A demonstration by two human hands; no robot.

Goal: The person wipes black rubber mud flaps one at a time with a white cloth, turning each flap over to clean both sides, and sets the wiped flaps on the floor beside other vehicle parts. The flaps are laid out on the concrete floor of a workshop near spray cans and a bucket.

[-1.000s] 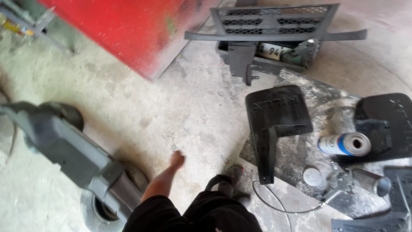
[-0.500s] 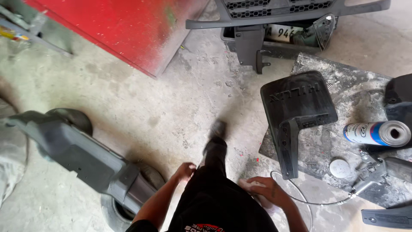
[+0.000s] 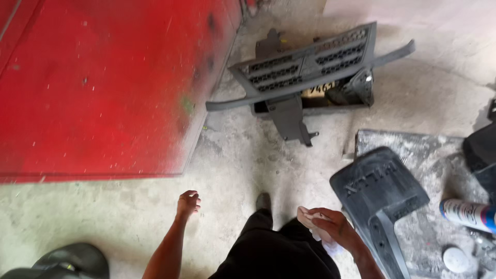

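Clenched in the right hand (image 3: 330, 227), low and right of centre in the frame, is a crumpled pale cloth (image 3: 312, 223) (pinkish-white). Just right of it lies a black mud flap (image 3: 380, 191) on dusty sheeting. Lower left of centre, the left hand (image 3: 187, 202) hangs loosely curled and empty above the concrete floor (image 3: 103, 217), below the red panel (image 3: 98, 82).

Big red panel (image 3: 98, 82) on the left, dark grille piece (image 3: 310, 64) up top, black mud flap (image 3: 380, 188) right, spray can (image 3: 467, 214) and a round white cap (image 3: 456, 259) beside it.
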